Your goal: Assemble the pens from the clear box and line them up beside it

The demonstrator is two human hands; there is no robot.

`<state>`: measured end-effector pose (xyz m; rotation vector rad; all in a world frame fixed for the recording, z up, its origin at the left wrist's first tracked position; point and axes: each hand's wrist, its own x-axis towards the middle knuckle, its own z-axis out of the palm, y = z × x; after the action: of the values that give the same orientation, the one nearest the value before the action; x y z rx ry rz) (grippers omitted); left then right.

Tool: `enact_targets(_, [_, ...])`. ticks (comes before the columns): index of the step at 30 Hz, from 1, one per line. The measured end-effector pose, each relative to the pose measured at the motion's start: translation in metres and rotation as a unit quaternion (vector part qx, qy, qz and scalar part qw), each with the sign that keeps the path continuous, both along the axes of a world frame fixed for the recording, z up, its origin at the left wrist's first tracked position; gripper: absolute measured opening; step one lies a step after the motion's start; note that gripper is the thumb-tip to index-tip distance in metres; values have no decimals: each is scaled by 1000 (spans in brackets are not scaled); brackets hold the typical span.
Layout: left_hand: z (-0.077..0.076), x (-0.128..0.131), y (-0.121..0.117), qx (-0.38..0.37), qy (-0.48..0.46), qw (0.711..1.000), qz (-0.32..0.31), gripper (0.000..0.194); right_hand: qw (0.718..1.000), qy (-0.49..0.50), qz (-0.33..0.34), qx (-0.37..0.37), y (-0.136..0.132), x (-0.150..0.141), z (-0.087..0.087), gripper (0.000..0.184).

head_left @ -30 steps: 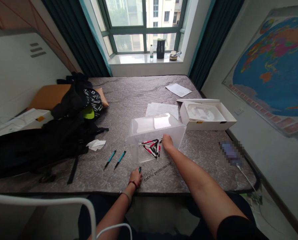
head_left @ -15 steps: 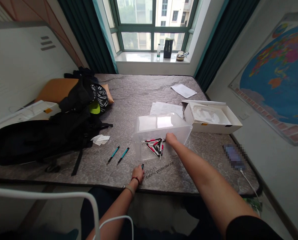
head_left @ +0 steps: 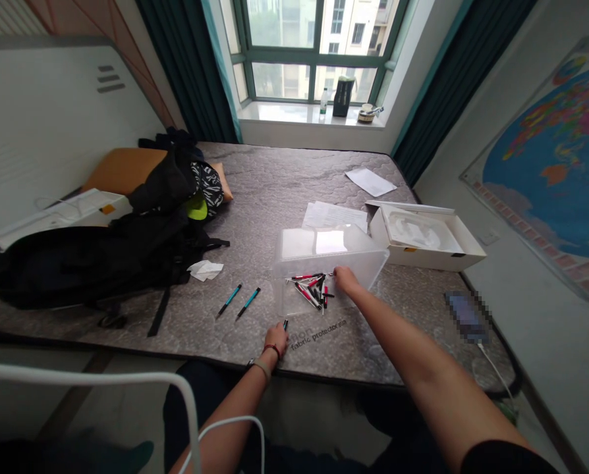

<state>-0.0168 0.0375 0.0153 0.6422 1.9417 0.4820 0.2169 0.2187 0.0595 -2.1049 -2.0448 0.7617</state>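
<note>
A clear plastic storage box (head_left: 324, 247) stands tilted on a grey quilted mattress (head_left: 275, 184), with a small heap of red-and-black pens (head_left: 308, 291) inside it. My right hand (head_left: 346, 280) rests at the box's near side, its fingers by the heap, and its grip is hard to make out. My left hand (head_left: 276, 340) sits near the mattress's front edge in a fist around a dark pen (head_left: 285, 324), whose tip sticks out above my fingers. Left of the box lie two teal pens (head_left: 228, 301) (head_left: 248, 303), apart from both hands.
A black backpack (head_left: 91, 263) and clothing lie at the mattress's left. An open white cardboard box (head_left: 425, 237) and papers (head_left: 335, 216) lie behind the plastic box. A pixelated phone (head_left: 466, 317) lies at the right edge. A white chair frame (head_left: 77, 376) crosses the near left.
The whole view has drifted, so everything sits further right and slightly higher. My hands stay in about the same place against the box, and the left still grips the pen.
</note>
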Motion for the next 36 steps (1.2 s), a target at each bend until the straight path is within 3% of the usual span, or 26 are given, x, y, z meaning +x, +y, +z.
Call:
enact_targets(2, [0,0,0,-10,-14,1000,3,48,998,61,-31,10,-13,1,-2,20])
enact_targets(4, [2,0,1,-20,-27,999,5,47,971,219,-94,-2,-33,3,-4,21])
enact_targets(7, [5,0,1,-31,-41,999,7,46,849,497,-174,-44,-69,6,-3,31])
enact_targets(8, [6,0,1,-35,-44,998,8,46,818,543,-183,-52,-81,5,-1,37])
enact_targets(10, [9,0,1,-43,-52,998,8,46,785,586,-191,-61,-104,-5,0,47])
enact_targets(12, [12,0,1,-50,-61,997,7,45,778,595,-186,-76,-124,-24,-2,48])
enact_targets(16, [18,-2,-2,-55,-81,995,1,43,795,577,-150,-112,-152,-79,-21,38])
enact_targets(20, [23,-2,-6,-42,-100,994,-11,44,789,567,-208,-110,-164,-117,-42,32])
enact_targets(22, [24,-2,-7,-31,-103,994,-16,45,773,581,-224,-120,-166,-122,-49,32])
enact_targets(27, [25,-1,-9,-20,-111,993,-26,47,754,612,-185,-152,-170,-117,-58,36])
enact_targets(33, [20,-2,-8,-21,-112,993,-27,47,740,621,-197,-166,-170,-118,-55,34])
enact_targets(36, [17,-3,-8,-27,-111,993,-32,48,746,620,-180,-161,-170,-120,-51,34])
